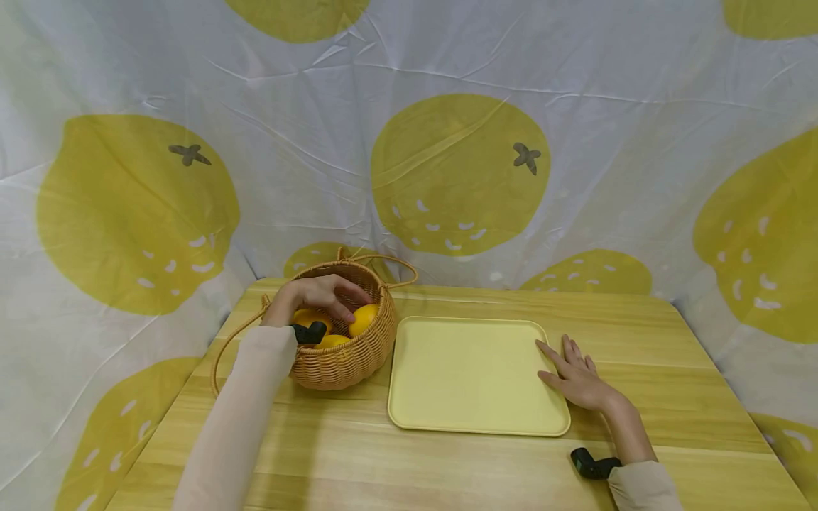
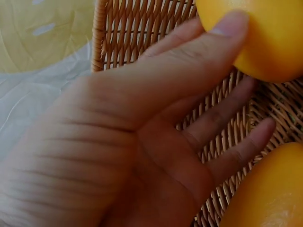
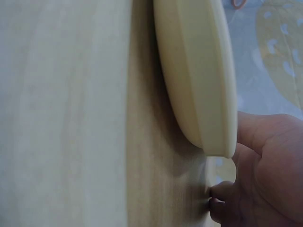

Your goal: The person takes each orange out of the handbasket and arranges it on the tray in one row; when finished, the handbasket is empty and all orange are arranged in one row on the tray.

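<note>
My left hand (image 1: 322,292) reaches down inside a round wicker basket (image 1: 345,365) at the left of the table. Its thumb and a finger lie on two sides of a yellow-orange fruit (image 1: 363,319). The left wrist view shows the thumb tip of that hand (image 2: 142,118) against the fruit (image 2: 270,42), the other fingers spread beneath it. A second fruit (image 2: 270,189) lies lower right. Fingers of my right hand (image 1: 578,380), spread out, rest at the right edge of a pale yellow tray (image 1: 473,376); the thumb is partly behind the tray rim (image 3: 203,80) in the right wrist view.
More fruit (image 1: 332,341) sits in the basket below my left wrist. A wicker handle (image 1: 401,264) sticks out at the basket's back right, another loop (image 1: 220,355) at its left. Behind the wooden table (image 1: 486,472) hangs a cloth (image 1: 307,170) with a lemon print.
</note>
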`<state>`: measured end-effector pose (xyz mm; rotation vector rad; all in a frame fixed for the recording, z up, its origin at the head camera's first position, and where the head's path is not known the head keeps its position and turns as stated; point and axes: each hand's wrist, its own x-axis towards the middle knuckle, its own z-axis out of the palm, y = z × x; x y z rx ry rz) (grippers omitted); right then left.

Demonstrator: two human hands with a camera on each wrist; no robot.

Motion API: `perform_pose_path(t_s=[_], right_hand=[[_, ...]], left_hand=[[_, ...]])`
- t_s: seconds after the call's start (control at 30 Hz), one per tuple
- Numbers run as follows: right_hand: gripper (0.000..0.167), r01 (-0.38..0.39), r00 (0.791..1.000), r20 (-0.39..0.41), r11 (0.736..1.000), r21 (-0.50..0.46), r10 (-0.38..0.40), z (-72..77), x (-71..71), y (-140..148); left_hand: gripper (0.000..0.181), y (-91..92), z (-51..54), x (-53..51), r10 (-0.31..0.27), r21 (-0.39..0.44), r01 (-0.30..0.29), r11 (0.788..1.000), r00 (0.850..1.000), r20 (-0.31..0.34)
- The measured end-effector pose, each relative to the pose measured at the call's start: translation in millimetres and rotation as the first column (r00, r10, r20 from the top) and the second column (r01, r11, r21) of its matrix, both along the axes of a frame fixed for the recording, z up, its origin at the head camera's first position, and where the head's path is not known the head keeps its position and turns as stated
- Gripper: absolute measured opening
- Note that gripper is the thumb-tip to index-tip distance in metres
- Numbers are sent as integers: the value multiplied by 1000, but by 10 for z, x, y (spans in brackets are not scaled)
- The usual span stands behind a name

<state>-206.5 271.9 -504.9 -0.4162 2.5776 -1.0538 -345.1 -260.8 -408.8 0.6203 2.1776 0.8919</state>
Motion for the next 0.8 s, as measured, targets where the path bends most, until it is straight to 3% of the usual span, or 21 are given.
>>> perform_pose_path(t_s=[0.17, 0.47, 0.67, 0.8], right_hand=[[70, -1, 1000, 5, 1000, -6, 1, 3, 3, -2], [69, -2, 1000, 7, 1000, -2, 2, -1, 1, -8], [69, 0, 1000, 9, 1000, -7, 0, -4, 9, -1], [69, 0, 1000, 4, 1000, -5, 0, -2, 2, -4]], left_hand=[[61, 36, -15, -1, -32, 55, 29, 998, 998, 54], [65, 83, -40, 19, 10, 32, -14, 999, 993, 116], [63, 95, -43, 25, 79, 25, -83, 996, 987, 139], [60, 37, -21, 31, 142, 18, -145, 989, 983, 117]])
